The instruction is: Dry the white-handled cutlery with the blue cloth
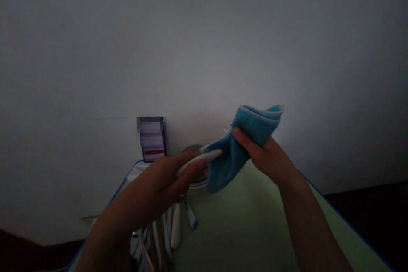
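Observation:
My left hand is closed round a utensil with a white handle. The far end of this handle meets the folds of a blue cloth, and what kind of utensil it is cannot be made out. On the right, my right hand grips the cloth, thumb on top and the other fingers hidden behind it. The cloth is folded, with a pale edge, and hangs above the table. Behind my left hand, a round metal-looking dish is partly covered.
Several utensils lie on the green tabletop below my left arm, among them one with a cream handle and a small silvery one. A phone leans against the grey wall at the table's back edge. The light is dim.

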A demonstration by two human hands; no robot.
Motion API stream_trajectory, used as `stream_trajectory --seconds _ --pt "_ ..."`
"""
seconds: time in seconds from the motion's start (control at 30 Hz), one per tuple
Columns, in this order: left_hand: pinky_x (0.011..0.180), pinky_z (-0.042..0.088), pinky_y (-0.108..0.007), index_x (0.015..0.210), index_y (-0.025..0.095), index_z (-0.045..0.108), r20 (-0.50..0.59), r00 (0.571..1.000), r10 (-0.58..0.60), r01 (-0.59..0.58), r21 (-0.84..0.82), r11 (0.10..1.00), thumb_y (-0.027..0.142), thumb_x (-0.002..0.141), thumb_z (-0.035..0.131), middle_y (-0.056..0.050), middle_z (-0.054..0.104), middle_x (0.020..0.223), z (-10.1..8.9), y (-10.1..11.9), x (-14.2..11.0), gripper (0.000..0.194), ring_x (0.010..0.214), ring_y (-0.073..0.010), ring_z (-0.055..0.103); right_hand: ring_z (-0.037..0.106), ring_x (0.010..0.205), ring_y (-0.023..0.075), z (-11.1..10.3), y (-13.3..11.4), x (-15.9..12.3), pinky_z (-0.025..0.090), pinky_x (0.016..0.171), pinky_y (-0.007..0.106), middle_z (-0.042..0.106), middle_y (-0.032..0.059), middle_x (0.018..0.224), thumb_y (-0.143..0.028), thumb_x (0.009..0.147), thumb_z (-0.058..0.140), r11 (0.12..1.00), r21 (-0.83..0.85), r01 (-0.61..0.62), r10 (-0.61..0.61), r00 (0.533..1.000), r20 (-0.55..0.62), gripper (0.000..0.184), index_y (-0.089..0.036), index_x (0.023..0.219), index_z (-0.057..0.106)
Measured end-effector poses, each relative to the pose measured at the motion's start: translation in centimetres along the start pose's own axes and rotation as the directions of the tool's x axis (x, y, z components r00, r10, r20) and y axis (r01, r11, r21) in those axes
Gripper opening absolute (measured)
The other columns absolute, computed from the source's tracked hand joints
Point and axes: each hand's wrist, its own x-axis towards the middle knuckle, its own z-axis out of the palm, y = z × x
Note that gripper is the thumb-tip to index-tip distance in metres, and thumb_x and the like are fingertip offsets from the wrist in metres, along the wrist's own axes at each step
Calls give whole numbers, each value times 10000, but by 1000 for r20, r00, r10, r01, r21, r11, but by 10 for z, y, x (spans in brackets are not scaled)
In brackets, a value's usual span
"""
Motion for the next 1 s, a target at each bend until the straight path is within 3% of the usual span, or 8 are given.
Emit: stream_trajectory --seconds 0.1,0.2,0.3,0.47,0.57,0.63,0.77,1.0 --pt "527 398 -186 933 191 565 -5 1000 -3 3 26 1000 406 930 334 17 570 692 3 4 3 316 592 -118 525 530 1119 232 6 -1 2 442 934 381 600 32 1169 -584 806 465 974 181 -133 141 989 -32 441 -237 1048 589" --pt "544 404 -195 945 187 563 -14 1000 -14 14 34 999 403 927 330 3 592 729 5 5 4 318 619 -128 542 541 1116 275 10 -1 6 531 783 425 529 51 1276 -711 754 386 846 454 -280 295 955 40 655 -277 1237 466" --pt "461 360 -179 917 189 567 -22 999 -30 31 12 999 404 922 337 32 531 617 4 1 3 315 520 -108 477 533 1136 263 10 0 7 547 752 400 522 25 1295 -698 758 406 761 596 -258 272 960 68 636 -309 1261 441" --pt "412 321 -183 737 181 529 -207 976 -66 74 32 997 423 914 325 51 420 523 -2 -12 2 362 457 -98 397 591 1034 258 3 4 7 545 731 389 627 44 1146 -532 789 520 748 616 -247 251 965 82 475 -272 1186 523" --pt "398 302 -191 736 184 519 -386 912 -141 144 -21 989 449 906 337 60 391 504 -7 -19 2 364 437 -95 368 577 1050 254 -3 6 5 521 773 387 644 36 1116 -399 798 493 755 605 -252 242 965 100 358 -230 1101 585" --pt "396 294 -195 725 186 519 -444 878 -177 163 -70 984 468 903 340 64 388 495 -8 -21 2 379 430 -93 366 581 1034 245 -6 6 3 490 827 380 661 36 1078 -299 765 490 778 550 -304 236 953 192 335 -195 1058 614" --pt "416 314 -213 637 192 477 -444 881 -164 166 -35 985 506 901 323 59 411 480 -4 -16 4 438 427 -95 395 625 869 191 -6 1 -2 486 792 328 690 15 944 -181 704 570 805 452 -384 245 910 336 390 -192 1094 592" --pt "485 418 -244 631 182 564 -435 883 -175 194 -1 981 523 876 381 11 584 536 0 -4 8 458 492 -132 560 649 861 170 -2 2 2 517 778 317 687 41 992 -246 648 744 806 488 -334 183 925 332 446 -192 1047 554"
